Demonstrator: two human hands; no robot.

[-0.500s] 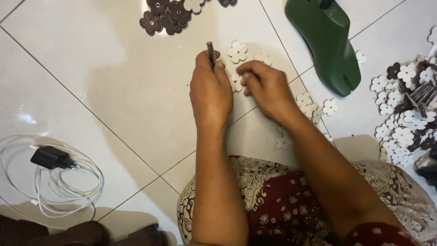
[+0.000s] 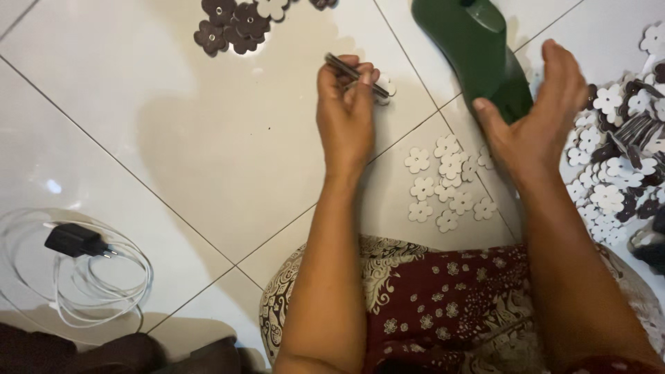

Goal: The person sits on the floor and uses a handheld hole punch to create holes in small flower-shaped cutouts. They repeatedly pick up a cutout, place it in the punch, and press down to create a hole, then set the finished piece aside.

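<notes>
Metal tool (image 2: 357,75) pinched in left hand (image 2: 344,118), right hand (image 2: 537,118) open, raised

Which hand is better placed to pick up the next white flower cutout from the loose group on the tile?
Right. The right hand is open and empty, beside the white flower cutouts. The left hand already pinches a thin dark tool.

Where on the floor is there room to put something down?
The floor tiles lie bare between the brown flowers, the left hand and the charger cable. It is crowded around the white flowers and the flower heap beside the right hand.
</notes>
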